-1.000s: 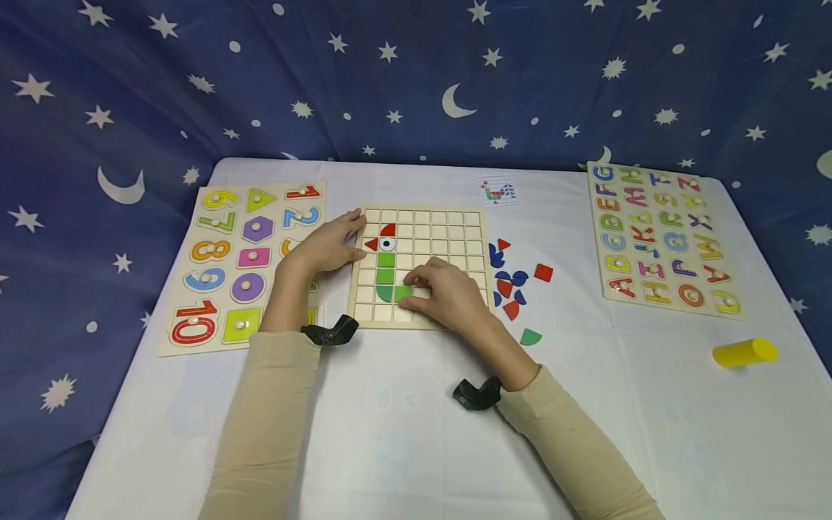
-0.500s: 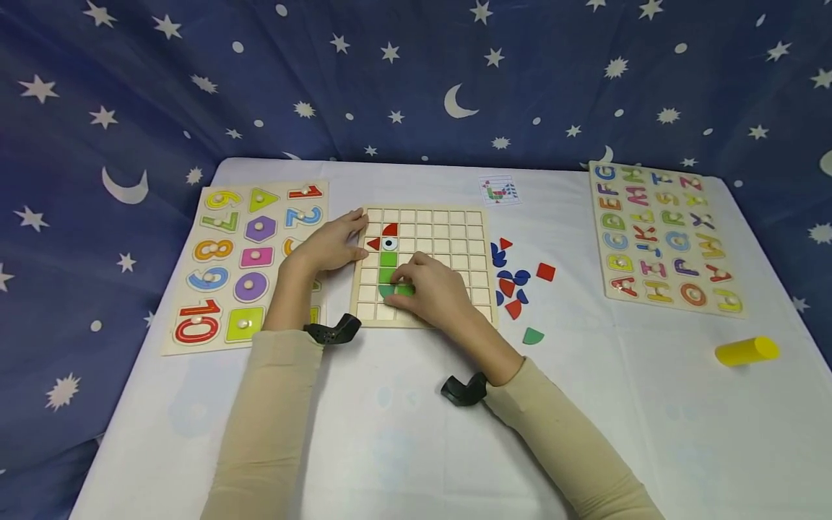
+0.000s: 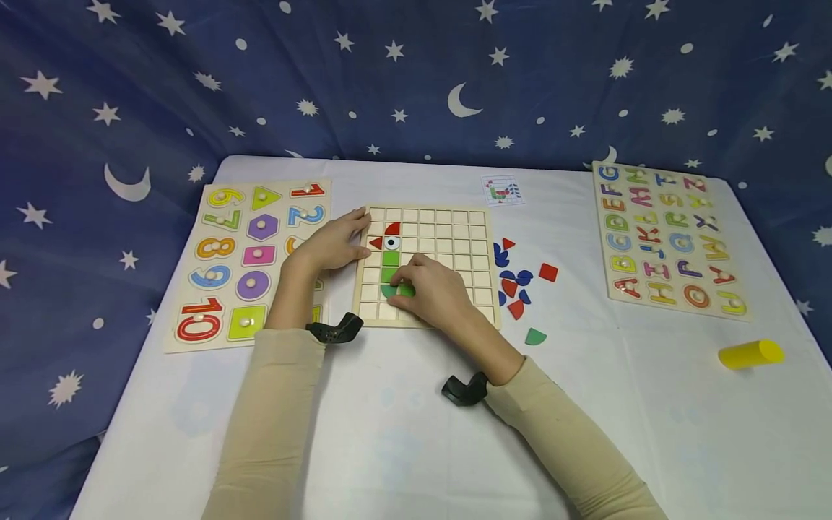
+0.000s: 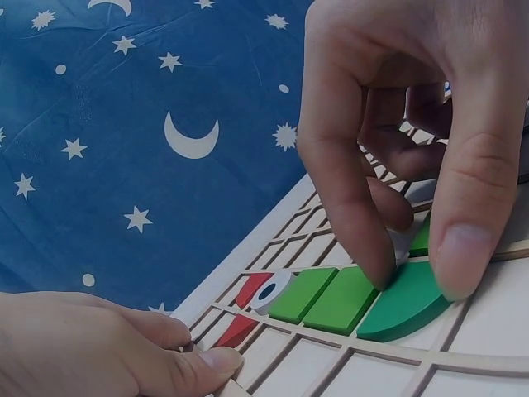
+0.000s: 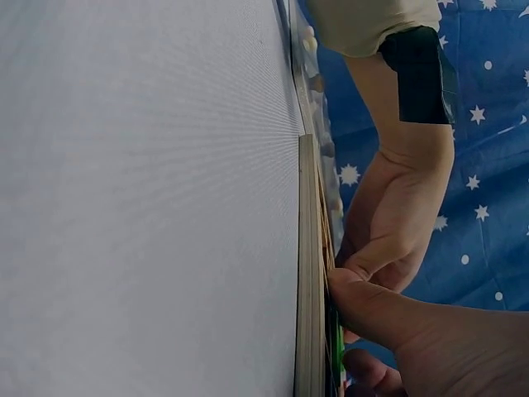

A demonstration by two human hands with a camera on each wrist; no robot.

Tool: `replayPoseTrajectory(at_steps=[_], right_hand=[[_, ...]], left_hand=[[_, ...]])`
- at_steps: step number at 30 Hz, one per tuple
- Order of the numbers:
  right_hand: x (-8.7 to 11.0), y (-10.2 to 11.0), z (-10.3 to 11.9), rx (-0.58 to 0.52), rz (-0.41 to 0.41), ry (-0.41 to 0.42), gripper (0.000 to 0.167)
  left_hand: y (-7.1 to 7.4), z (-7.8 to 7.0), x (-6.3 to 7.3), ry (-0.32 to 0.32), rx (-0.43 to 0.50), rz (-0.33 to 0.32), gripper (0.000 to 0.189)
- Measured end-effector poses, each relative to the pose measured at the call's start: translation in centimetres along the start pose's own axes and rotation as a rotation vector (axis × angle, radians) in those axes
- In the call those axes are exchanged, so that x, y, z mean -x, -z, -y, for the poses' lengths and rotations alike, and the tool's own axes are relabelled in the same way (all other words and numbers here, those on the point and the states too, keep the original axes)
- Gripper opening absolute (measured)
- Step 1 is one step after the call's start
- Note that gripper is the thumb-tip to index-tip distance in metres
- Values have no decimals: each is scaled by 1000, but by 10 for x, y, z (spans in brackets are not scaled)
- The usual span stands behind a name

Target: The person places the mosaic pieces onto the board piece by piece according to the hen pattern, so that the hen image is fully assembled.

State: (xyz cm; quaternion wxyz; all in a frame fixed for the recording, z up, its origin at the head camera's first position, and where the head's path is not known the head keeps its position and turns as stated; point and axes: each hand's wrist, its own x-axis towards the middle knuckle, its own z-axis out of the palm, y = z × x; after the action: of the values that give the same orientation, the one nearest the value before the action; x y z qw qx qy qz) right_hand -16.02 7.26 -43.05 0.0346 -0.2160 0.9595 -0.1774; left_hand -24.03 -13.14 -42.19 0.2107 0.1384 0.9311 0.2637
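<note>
A wooden grid board (image 3: 442, 235) lies on the white table, with tiles set in its left columns. My left hand (image 3: 328, 242) rests along the board's left edge, fingers at the far corner and thumb tip beside a red triangle (image 4: 237, 331). With thumb and index finger, my right hand (image 3: 435, 289) pinches a dark green quarter-circle tile (image 4: 405, 302) in its cell. Light green square tiles (image 4: 340, 299) and a white eye tile (image 4: 271, 293) run in a line from it. Another green square (image 4: 420, 238) is partly hidden behind the right fingers.
Loose blue and red tiles (image 3: 510, 287), a red square (image 3: 548, 272) and a green quarter circle (image 3: 536, 336) lie right of the board. A pattern card (image 3: 503, 191) is behind. Number puzzle (image 3: 188, 271) left; letter puzzle (image 3: 663, 249) and yellow cylinder (image 3: 750, 354) right.
My right hand has shifted slightly left, from the green square to the dark green quarter circle. The left hand stays on the board's edge.
</note>
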Motion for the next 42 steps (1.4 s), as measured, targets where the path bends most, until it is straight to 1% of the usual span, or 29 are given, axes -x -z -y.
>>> replayPoseTrajectory(at_steps=[4,8,10,12,16,19,21,23,26,30,34,38,42], right_hand=[[3,6,-1,-13,1,-8,33],[18,24,-9,-25,25,-39,34],[31,35,-20,-20,41,-58,34],[49,45,-35,-4,52,-83,33],[86,58,-70,29,49,-170,32],[110,61,-92,44,45,-249,33],[123,62,-103,37,43,-283,33],[133,60,-110,29,41,-297,33],[141,55,-118,-10,34,-298,33],[141,49,-122,-55,23,-297,36],[140,46,-121,-60,18,-305,34],[140,47,-120,-60,24,-332,29],[142,46,-120,-78,23,-361,28]], left_hand=[[1,-1,1,9,10,-1,71],[0,-2,2,6,25,-5,71],[-1,-2,2,0,28,-6,71],[-2,-2,2,-2,28,-6,71],[-3,-2,2,-3,23,-9,71],[-3,-1,3,1,19,-10,71],[-3,0,4,5,16,-9,71],[-2,2,5,6,13,-11,71],[-2,3,5,4,9,-13,70],[-2,5,5,12,8,-15,70],[-2,4,4,9,12,-13,70],[-3,2,3,-10,10,-12,70],[-3,-1,2,-19,18,-13,70]])
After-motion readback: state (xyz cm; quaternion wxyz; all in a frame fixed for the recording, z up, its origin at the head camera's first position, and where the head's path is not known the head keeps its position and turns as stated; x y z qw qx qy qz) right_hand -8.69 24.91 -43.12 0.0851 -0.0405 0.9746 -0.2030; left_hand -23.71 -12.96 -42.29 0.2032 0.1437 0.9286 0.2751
